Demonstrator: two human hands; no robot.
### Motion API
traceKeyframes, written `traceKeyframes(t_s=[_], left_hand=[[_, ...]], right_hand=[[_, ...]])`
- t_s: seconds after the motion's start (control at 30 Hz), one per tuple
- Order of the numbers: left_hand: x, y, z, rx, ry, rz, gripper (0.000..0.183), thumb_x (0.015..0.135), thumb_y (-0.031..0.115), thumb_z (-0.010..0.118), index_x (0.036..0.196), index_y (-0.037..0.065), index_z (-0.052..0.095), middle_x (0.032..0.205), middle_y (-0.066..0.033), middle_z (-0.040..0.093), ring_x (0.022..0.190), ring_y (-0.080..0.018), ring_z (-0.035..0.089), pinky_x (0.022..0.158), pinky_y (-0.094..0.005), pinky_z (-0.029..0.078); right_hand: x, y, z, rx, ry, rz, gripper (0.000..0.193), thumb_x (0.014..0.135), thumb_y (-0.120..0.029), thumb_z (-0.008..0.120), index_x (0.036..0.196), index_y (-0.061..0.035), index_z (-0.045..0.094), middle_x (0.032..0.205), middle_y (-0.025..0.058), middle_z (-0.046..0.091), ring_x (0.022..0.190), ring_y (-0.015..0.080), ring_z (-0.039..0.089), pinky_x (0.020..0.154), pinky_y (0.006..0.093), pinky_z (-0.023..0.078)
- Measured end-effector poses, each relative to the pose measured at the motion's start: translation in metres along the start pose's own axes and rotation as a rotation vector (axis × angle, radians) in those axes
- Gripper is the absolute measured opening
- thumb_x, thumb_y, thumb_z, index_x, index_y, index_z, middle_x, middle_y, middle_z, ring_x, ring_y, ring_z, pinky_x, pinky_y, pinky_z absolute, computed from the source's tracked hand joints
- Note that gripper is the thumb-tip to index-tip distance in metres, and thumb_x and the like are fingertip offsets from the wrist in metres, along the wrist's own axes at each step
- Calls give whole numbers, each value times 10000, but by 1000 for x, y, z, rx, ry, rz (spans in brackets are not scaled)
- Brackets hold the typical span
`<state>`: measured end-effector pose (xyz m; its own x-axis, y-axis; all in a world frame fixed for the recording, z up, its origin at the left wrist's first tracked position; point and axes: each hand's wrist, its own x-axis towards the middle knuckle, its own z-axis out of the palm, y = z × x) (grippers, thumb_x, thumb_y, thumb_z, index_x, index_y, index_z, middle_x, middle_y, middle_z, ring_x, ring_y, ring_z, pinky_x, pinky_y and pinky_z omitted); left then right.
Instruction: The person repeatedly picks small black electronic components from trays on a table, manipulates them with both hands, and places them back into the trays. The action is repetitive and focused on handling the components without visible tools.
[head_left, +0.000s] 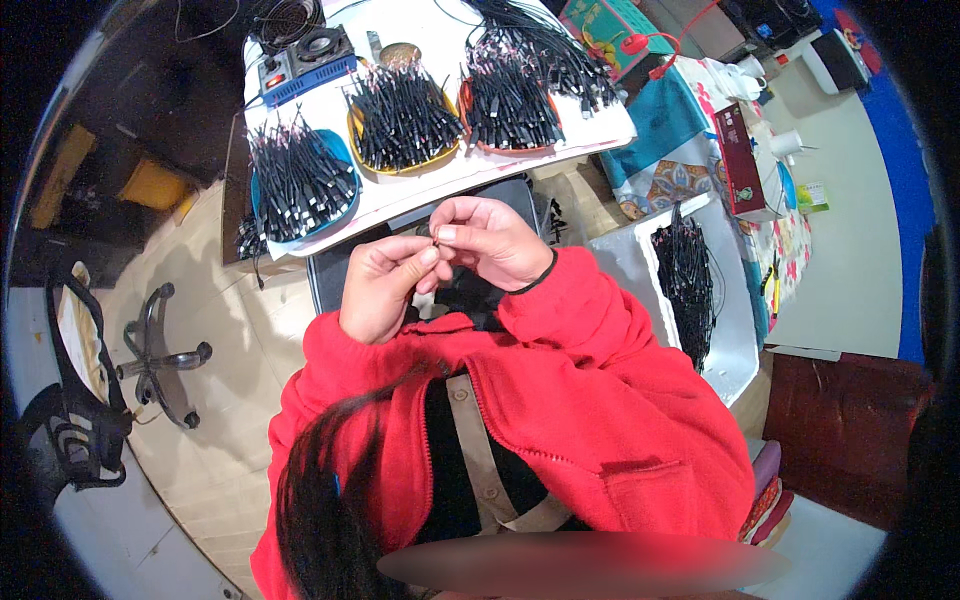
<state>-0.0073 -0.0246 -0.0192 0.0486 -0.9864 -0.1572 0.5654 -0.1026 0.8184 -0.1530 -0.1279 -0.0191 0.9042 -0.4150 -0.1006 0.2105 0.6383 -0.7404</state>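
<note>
Indoors, black cables (pixel 405 120) crowd a white table (pixel 435 28).

A white table (pixel 608 128) carries a blue tray (pixel 346 203), yellow tray (pixel 438 158), orange tray (pixel 512 150), black cables (pixel 575 65) and a blue-fronted device (pixel 312 66).

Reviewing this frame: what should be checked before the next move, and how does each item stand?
1. Both hands visible: ok; left hand and right hand meet at the fingertips.
2. Anything pinched identifiable: cannot tell; too small.
3. Trays stocked: ok; blue tray, yellow tray and orange tray hold black cables.
4. All tabletop cables in trays: not ok; a loose pile lies outside.
</note>
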Motion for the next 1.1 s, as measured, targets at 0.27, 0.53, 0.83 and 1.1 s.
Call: traceKeyframes(t_s=[0.27,0.53,0.83,1.1], left_hand=[[-6,0,-3,94,156,120,133,881,76,605,913,-39,661,703,-34,607,584,-46,478,512,-171,351],[-10,-3,7,264,201,192,121,876,71,612,911,-29,672,698,-15,608,571,-35,476,505,-173,352],[-11,10,2,-6,208,227,150,899,58,566,964,-61,630,796,-91,644,593,-87,546,535,-193,437],[-3,18,38,-125,178,372,183,904,62,562,1004,-77,629,944,-151,669,824,-175,654,716,-270,538]], right_hand=[[25,-109,-79,-1164,718,-516,202,844,-208,645,893,-12,650,755,47,647,705,120,602,656,268,483],[101,-140,-128,-1829,864,-2,389,758,-441,645,810,-61,711,825,204,660,832,368,637,820,413,498],[33,-113,-61,-940,705,-429,186,849,-192,654,802,-16,619,657,-35,541,612,48,493,528,230,413],[-29,-13,60,-1147,411,-580,122,822,-74,689,793,-11,589,691,-34,537,608,24,447,535,194,363]])
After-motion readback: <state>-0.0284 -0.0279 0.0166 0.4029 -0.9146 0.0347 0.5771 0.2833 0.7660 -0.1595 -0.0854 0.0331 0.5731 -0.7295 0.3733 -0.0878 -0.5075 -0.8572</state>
